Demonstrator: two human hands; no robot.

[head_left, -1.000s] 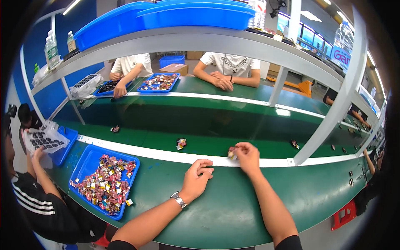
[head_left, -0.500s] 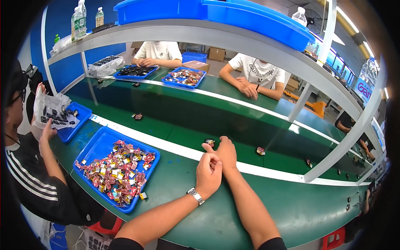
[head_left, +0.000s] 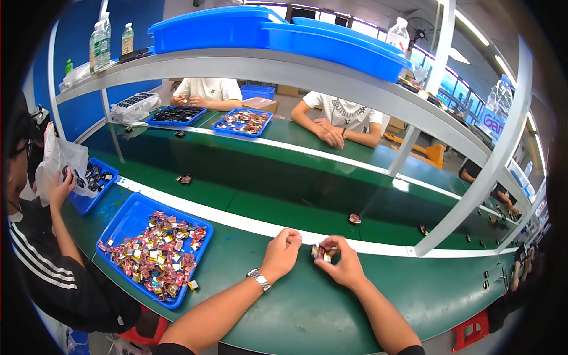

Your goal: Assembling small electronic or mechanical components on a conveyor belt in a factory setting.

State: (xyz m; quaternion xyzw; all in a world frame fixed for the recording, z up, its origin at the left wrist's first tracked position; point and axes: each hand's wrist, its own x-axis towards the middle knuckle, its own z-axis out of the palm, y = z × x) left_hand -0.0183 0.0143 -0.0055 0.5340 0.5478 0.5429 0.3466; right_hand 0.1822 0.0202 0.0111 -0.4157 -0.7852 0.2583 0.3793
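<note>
My right hand [head_left: 344, 266] is closed around a small black electronic part [head_left: 320, 253] with a yellow and silvery piece on it, pinched between thumb and fingers. It hovers by the near white rail [head_left: 236, 220] of the green line. Just to its left, my left hand [head_left: 281, 254] has its fingers curled together; whatever they may hold is hidden. A metal-band watch [head_left: 258, 279] is on the left wrist. Left of my left arm, a blue tray [head_left: 208, 228] contains a heap of small red, yellow and silver electronic pieces [head_left: 157, 254].
Similar parts lie spaced along the green belt [head_left: 266, 204], one part [head_left: 354, 219] right of my hands. A grey shelf [head_left: 236, 66] with blue bins crosses overhead; a slanted post [head_left: 473, 189] rises at right. Co-workers sit opposite and at left, one handling a plastic bag [head_left: 62, 163].
My right hand has drawn back from the belt, lifting the part that lay there. My hands, crossed before, are now apart. The co-worker's bag at left has tipped, and the view has shifted.
</note>
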